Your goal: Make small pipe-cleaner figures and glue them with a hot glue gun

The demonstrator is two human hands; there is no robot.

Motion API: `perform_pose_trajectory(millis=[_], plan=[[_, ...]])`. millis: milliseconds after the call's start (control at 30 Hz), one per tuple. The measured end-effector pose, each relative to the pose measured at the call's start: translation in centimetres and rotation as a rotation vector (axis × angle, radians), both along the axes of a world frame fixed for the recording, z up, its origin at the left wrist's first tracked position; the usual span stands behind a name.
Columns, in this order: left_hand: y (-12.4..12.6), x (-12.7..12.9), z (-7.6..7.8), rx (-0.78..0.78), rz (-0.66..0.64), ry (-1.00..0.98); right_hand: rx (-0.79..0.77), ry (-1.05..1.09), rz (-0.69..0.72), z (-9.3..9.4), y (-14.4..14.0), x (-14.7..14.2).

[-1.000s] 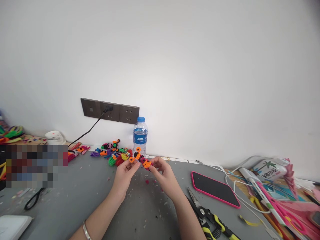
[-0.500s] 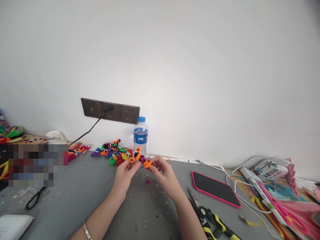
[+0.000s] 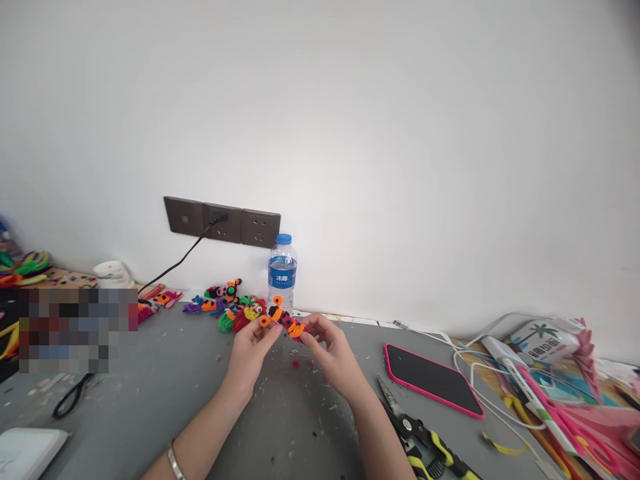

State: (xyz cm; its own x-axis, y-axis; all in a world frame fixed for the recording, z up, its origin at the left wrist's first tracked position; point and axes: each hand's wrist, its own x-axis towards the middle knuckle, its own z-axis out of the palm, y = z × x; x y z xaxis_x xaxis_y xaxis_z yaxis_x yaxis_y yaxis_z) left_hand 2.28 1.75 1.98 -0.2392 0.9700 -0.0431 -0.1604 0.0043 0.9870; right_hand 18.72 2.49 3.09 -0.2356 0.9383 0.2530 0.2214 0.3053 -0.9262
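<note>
From my head camera, my left hand (image 3: 250, 352) and right hand (image 3: 334, 357) both pinch a small fuzzy wire toy (image 3: 281, 321) above the gray tabletop (image 3: 165, 373). It looks light, soft and bendy, best held at its ends. At 12 o'clock stands a water bottle (image 3: 282, 273); at 3 o'clock lies a phone (image 3: 433, 379).

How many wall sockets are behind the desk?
3, side by side in one dark row on the wall: the left one, the middle one with a black plug in it, and the right one just above the water bottle.
</note>
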Motion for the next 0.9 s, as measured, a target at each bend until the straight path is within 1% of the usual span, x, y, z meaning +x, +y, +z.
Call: perform_pose_trajectory(millis=[233,433,533,667,900], plan=[[-0.14,-0.01,0.31,0.008,-0.003,0.001,0.003,-0.007,-0.001,0.09,-0.09,0.00],[-0.03,-0.08,0.08,-0.001,-0.017,0.032,0.022,-0.020,0.004,0.11,-0.13,0.05],[-0.02,-0.12,0.03,0.010,-0.025,0.045,0.019,-0.011,-0.033,-0.17,0.03,0.02],[-0.14,-0.19,0.12,0.028,-0.071,0.068,0.010,-0.007,-0.097,-0.40,0.23,0.04],[-0.16,-0.07,0.34,0.028,-0.046,0.066,0.016,0.007,-0.083,-0.20,0.09,0.06]])
